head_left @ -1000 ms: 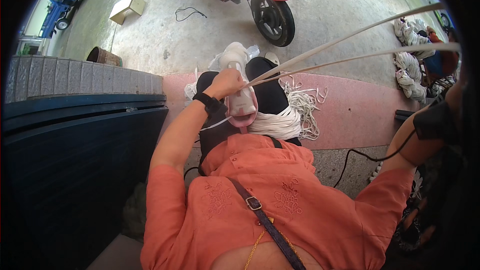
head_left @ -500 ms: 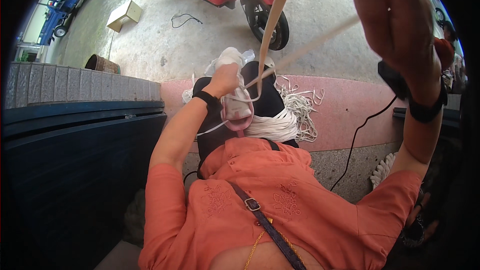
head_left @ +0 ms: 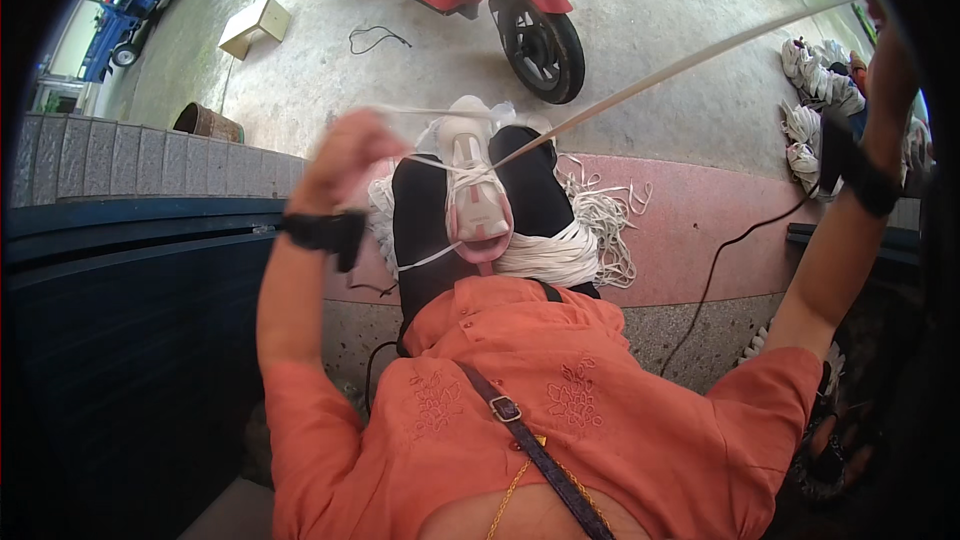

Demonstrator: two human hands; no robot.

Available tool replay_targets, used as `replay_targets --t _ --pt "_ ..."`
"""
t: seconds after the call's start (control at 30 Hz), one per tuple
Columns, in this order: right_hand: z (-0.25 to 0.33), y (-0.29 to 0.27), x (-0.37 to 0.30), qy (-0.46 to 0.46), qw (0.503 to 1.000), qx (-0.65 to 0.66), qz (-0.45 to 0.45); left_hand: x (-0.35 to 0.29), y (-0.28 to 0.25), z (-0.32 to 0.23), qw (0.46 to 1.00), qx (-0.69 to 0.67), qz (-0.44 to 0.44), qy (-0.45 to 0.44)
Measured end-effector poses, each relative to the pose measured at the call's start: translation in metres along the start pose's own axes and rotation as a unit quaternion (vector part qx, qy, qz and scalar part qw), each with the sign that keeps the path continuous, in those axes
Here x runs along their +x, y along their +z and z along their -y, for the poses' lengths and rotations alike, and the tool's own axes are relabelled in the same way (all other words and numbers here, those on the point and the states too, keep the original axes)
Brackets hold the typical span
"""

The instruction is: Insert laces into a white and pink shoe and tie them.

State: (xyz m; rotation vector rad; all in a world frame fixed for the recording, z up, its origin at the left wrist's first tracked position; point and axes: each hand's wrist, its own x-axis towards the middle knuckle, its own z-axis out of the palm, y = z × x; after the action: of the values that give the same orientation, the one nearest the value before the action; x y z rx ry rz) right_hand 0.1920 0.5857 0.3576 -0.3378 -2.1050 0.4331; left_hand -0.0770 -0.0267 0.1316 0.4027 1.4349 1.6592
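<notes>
A white and pink sneaker [head_left: 477, 210] rests on my lap, its toe pointing away from me. From its lacing a flat whitish shoelace [head_left: 690, 62] stretches taut up to the far right. There my right hand [head_left: 892, 65] is raised at the picture's edge, closed on that lace, its fingers partly in shadow. To the left of the shoe, my left hand [head_left: 352, 155] is smeared by motion and closed, with a lace end running from it back to the shoe. A bundle of white laces [head_left: 548, 255] lies across my right thigh.
Loose laces [head_left: 615, 225] spill onto the pink ledge [head_left: 700, 220] at the right. Several white shoes [head_left: 822, 80] are piled at far right. Ahead stand a red scooter [head_left: 535, 30], a small box-like stool [head_left: 255, 28] and a rusty bucket [head_left: 208, 123]. A black cable [head_left: 712, 275] hangs right.
My left hand has left the shoe and moved left, drawing a lace. My right hand has swung outward to the right, pulling the other lace taut. The shoe's lacing is now uncovered.
</notes>
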Motion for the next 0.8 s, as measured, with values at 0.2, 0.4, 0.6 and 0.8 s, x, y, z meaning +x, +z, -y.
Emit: replay_targets --t 0.2,0.4,0.6,0.8 --pt "-0.157 0.013 -0.144 0.282 0.923 -0.191 0.178 -0.181 -0.213 -0.099 0.89 -0.066 -0.388 0.23" --pt "-0.028 0.18 -0.275 0.196 0.911 0.002 0.363 -0.137 -0.178 -0.035 0.903 -0.024 -0.424 0.07" --pt "0.144 0.274 -0.368 0.04 0.785 0.235 0.571 -0.029 -0.024 0.105 0.955 -0.133 -0.163 -0.209" --pt "0.161 0.308 -0.379 -0.028 0.853 0.094 0.513 -0.002 0.035 0.151 0.968 0.081 -0.109 -0.213"
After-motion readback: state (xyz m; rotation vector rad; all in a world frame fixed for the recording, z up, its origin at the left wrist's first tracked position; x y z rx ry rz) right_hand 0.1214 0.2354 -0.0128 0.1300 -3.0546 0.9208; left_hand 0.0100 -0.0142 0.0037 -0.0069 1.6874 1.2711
